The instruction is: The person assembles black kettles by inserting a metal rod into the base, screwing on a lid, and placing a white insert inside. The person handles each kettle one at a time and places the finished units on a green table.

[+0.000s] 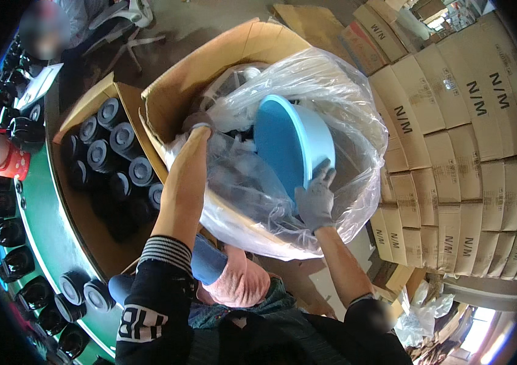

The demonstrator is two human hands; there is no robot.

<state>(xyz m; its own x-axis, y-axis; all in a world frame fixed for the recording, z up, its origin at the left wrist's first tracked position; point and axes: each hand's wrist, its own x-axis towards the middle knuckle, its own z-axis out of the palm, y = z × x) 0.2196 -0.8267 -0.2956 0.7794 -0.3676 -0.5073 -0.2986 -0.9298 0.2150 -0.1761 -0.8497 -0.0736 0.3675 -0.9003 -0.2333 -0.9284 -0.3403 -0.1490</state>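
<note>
A light blue plastic basin (323,135) stands tilted on its side in a large carton (176,64) lined with a clear plastic bag (356,103). My right hand (315,199), in a grey glove, grips the basin's near rim, thumb at the edge and fingers along the outer wall. At the carton's left side, my gloved left hand (199,121) reaches in beside the bag; its fingers are in shadow and mostly hidden. Dark items show faintly under the plastic next to the basin.
Left of the carton, an open box (76,213) holds several black cylindrical parts with grey tops. Beyond it, a green worktable (58,216) carries black parts and a red container (4,156). Stacked cartons (453,164) line the right. A person (79,24) is at the upper left near a chair (134,13).
</note>
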